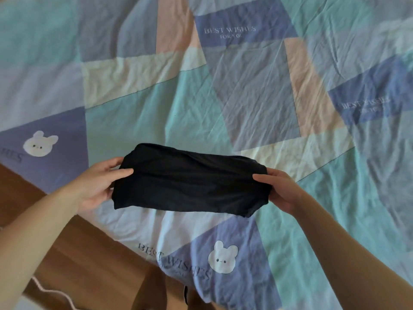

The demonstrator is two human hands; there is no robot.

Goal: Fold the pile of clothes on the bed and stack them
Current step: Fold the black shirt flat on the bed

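Observation:
A folded black garment (190, 181) is stretched as a wide band between my two hands, just above the bed near its front edge. My left hand (99, 182) grips its left end, thumb on top and fingers underneath. My right hand (280, 190) grips the right end the same way. The garment's lower edge hangs slightly. No pile or stack of other clothes shows in the view.
The bed is covered by a wrinkled patchwork sheet (245, 97) in teal, blue, peach and cream, with white rabbit prints and lettering. A wooden floor (73, 253) shows at the lower left, with a white cable (51, 291) lying on it.

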